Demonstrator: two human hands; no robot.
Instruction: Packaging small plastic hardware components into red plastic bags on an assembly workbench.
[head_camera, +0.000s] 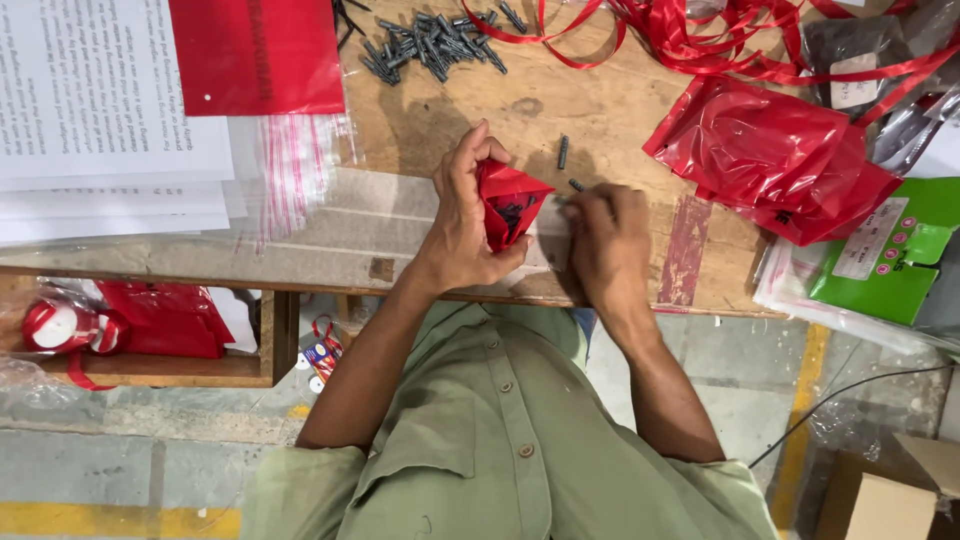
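My left hand (462, 215) holds a small red plastic bag (510, 200) open above the wooden table (440, 120), with dark screws visible inside it. My right hand (605, 235) rests on the table just right of the bag, fingers curled at the bag's mouth; whether it pinches a screw is hidden. Two loose dark screws (563, 152) lie on the wood just beyond the hands. A heap of several dark screws (432, 45) sits at the far edge of the table.
Printed white sheets (105, 90) and a red sheet (258, 55) lie at the left, over clear zip bags (295, 165). Crumpled red bags (775, 160) and red ribbon (700, 25) lie at the right, beside green-labelled packets (890, 265). A low shelf (150, 365) holds red items.
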